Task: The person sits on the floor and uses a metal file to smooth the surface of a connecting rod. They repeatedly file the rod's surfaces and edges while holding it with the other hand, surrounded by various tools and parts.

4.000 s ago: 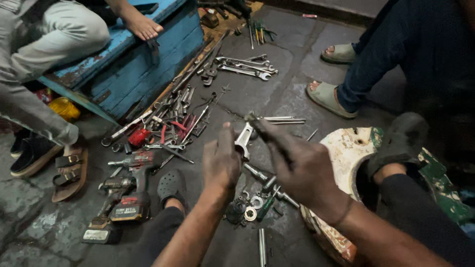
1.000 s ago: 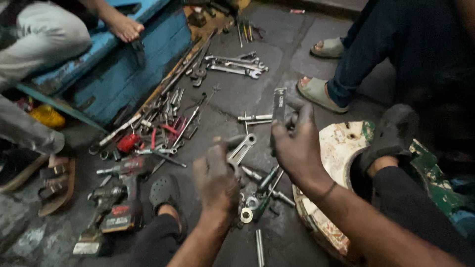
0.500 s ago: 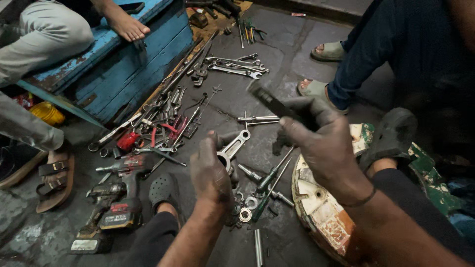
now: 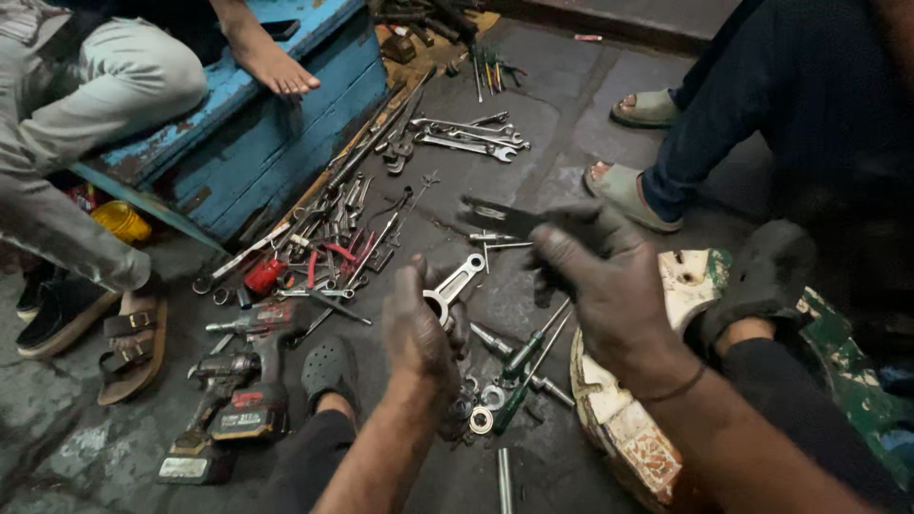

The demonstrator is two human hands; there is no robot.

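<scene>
My right hand [image 4: 605, 281] is raised above the floor and grips a flat dark metal tool [image 4: 497, 217] that points left. My left hand [image 4: 419, 328] is curled low over the floor beside a silver connecting rod [image 4: 455, 285]; whether it holds anything I cannot tell. Just below lie screwdrivers with green handles [image 4: 519, 366] and metal rings and washers [image 4: 483, 409]. Both hands are dark with grease.
Many wrenches and pliers [image 4: 352, 228] lie spread across the dark floor. Two cordless drills [image 4: 238, 390] lie at lower left. A blue wooden box [image 4: 257, 143] stands at upper left with a seated person's bare foot [image 4: 271, 62] on it. Another person's sandalled feet [image 4: 633, 181] are at right.
My right hand has lifted the flat tool from near the floor and swung it left. My left hand has stayed low by the connecting rod.
</scene>
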